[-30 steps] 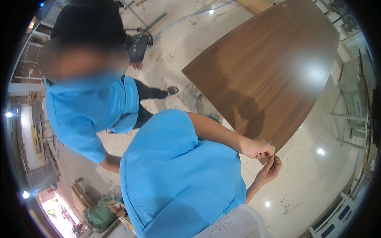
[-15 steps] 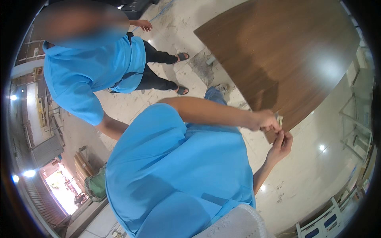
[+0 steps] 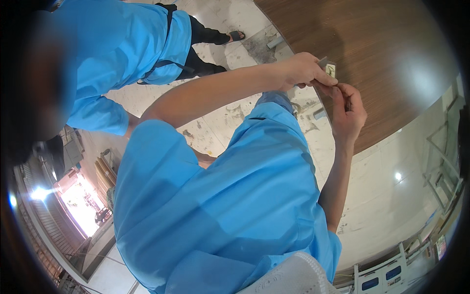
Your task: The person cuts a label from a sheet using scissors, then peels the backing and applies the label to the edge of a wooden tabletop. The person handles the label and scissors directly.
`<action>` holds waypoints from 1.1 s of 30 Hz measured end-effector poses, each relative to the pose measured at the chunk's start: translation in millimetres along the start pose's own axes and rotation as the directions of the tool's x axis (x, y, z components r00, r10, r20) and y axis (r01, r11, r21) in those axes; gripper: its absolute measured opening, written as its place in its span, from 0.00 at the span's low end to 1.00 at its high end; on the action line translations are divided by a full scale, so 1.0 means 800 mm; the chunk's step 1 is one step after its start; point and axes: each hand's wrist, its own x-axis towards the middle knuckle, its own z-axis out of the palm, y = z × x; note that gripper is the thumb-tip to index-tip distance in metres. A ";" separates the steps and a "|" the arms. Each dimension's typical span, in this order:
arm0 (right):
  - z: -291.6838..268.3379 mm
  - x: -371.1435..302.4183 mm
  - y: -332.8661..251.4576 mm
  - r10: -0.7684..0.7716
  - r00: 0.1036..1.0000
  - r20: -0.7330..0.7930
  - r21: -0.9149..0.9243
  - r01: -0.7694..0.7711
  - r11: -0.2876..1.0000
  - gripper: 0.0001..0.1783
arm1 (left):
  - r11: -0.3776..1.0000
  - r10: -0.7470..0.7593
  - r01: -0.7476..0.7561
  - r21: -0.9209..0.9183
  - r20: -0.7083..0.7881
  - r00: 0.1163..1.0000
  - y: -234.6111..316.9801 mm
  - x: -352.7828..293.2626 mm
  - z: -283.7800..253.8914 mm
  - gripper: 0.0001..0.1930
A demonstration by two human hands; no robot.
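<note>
My left hand (image 3: 304, 69) is closed around a small flat thing (image 3: 331, 70) with a cream label and a grey edge poking out beside the thumb. Its kind is not clear. Close against its fingertips, my right hand (image 3: 349, 111) is pinched shut, thumb to forefinger; what it grips, if anything, is too small to make out. Both hands are over the near left edge of a brown wood-grain tabletop (image 3: 391, 44).
A co-worker in a blue shirt (image 3: 117, 41) stands close on my left, an arm reaching behind mine. Table legs (image 3: 275, 42) show under the left edge. White racks (image 3: 384, 279) stand at the lower right, on the pale tiled floor (image 3: 387, 210).
Both my hands have moved up in the view, now over the tabletop, still together. The co-worker appears nearer and farther left. My left hand keeps hold of the small flat thing.
</note>
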 end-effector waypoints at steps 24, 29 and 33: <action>-0.040 -0.032 0.051 0.454 0.848 -0.273 0.587 -0.227 0.777 0.08 | 0.997 0.079 -0.077 -0.025 0.106 0.991 -0.014 0.060 0.087 0.12; -0.053 -0.040 0.058 0.414 0.850 -0.326 0.529 -0.198 0.825 0.07 | 0.996 0.086 -0.087 0.002 0.132 0.987 -0.015 0.071 0.104 0.12; -0.058 -0.043 0.059 0.451 0.836 -0.314 0.536 -0.236 0.810 0.06 | 0.993 0.100 -0.107 0.052 0.120 0.988 -0.019 0.065 0.112 0.12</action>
